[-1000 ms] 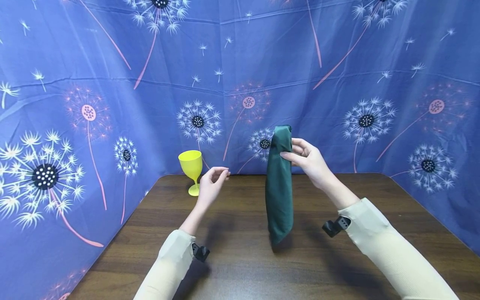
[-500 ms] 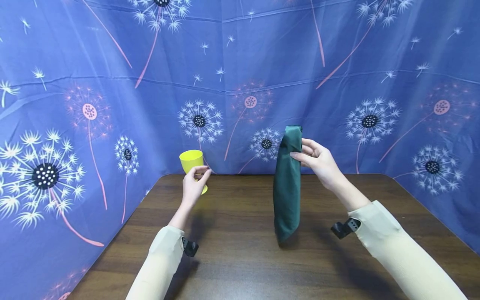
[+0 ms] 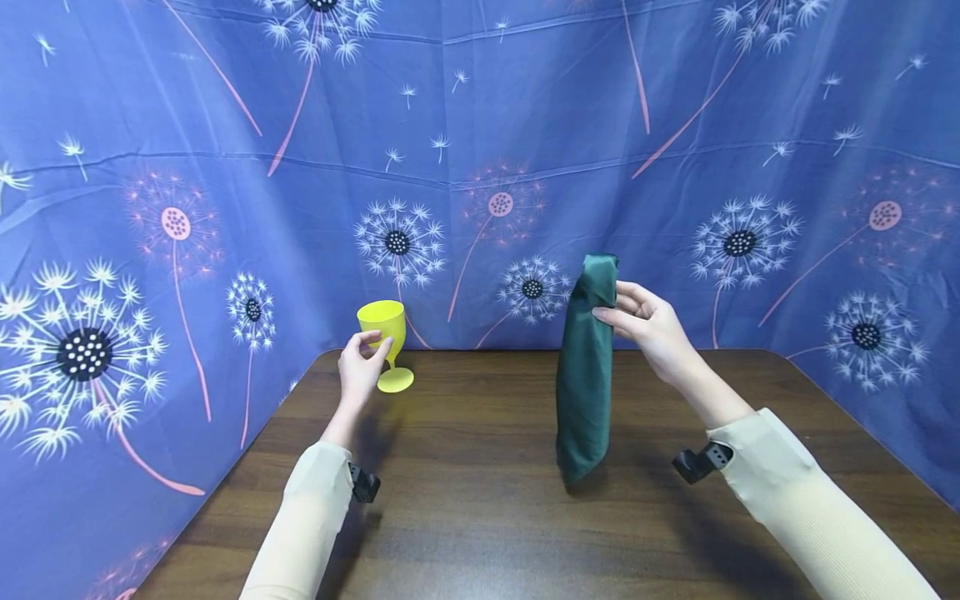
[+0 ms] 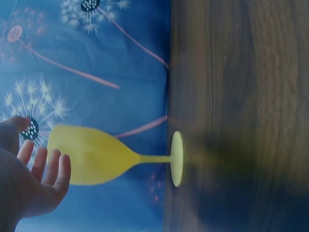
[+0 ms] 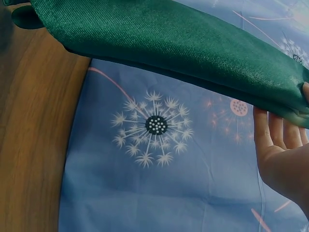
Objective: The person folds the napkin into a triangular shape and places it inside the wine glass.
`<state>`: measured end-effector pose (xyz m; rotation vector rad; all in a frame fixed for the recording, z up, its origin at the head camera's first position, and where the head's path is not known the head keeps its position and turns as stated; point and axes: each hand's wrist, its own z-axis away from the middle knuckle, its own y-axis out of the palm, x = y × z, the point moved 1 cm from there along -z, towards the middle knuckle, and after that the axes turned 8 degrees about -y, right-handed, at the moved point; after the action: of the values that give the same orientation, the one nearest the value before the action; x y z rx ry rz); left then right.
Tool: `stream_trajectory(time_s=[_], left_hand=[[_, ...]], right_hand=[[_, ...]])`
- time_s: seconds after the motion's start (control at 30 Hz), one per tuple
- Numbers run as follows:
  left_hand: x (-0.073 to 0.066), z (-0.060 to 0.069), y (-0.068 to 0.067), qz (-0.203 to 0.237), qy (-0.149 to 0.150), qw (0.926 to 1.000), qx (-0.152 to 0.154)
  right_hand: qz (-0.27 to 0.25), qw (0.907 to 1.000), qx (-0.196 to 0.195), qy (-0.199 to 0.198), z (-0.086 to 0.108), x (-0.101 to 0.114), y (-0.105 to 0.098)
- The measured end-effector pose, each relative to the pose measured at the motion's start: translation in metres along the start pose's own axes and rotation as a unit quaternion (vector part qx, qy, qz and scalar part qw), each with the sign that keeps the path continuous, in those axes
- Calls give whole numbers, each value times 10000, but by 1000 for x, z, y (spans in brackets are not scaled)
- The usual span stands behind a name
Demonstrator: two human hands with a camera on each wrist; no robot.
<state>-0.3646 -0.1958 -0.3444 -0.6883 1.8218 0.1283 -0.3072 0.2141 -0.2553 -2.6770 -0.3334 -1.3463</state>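
A yellow plastic goblet (image 3: 393,318) stands upright near the table's back left corner. My left hand (image 3: 356,371) is at the near left of its bowl, thumb and fingers apart. In the left wrist view the fingertips (image 4: 63,169) overlap the bowl near its rim; whether they touch it I cannot tell. To the right, my right hand (image 3: 654,332) pinches a long, folded piece of dark green satin cloth (image 3: 585,392) near its top, between thumb and fingers. The cloth hangs down, its lower end close to the table. In the right wrist view the green cloth spans the top.
The dark wood table (image 3: 480,483) reaches back to a blue curtain (image 3: 480,108) printed with dandelions, which also runs along the left and right sides. Small black devices (image 3: 365,483) are strapped at both sleeve cuffs.
My left hand has moved left, passing in front of the goblet to its near left side. My right hand has shifted to the right with the hanging cloth. The goblet still stands in place.
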Motion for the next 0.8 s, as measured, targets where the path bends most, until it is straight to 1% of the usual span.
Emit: stream_trajectory(time_s=[0.13,0.3,0.43,0.57,0.7,0.8], left_hand=[[2,-5,-5,7,-107,9995,-287],[7,-13,-9,149,-284,9988,-358],[12,-20,-9,156,-360,9987,-328],[16,-26,-6,12,-488,9986,-226],[18,-29,-3,-154,-692,9975,17],[20,-31,-2,-180,-799,9965,165]], right_hand=[[-17,10000,-15,-39,1,-1,-3],[28,10000,-70,-32,2,-1,-6],[33,10000,-86,-4,2,-1,-8],[75,9999,-98,24,3,-1,-10],[97,9999,-122,11,2,-2,-11],[117,9999,-102,-2,2,-3,-12]])
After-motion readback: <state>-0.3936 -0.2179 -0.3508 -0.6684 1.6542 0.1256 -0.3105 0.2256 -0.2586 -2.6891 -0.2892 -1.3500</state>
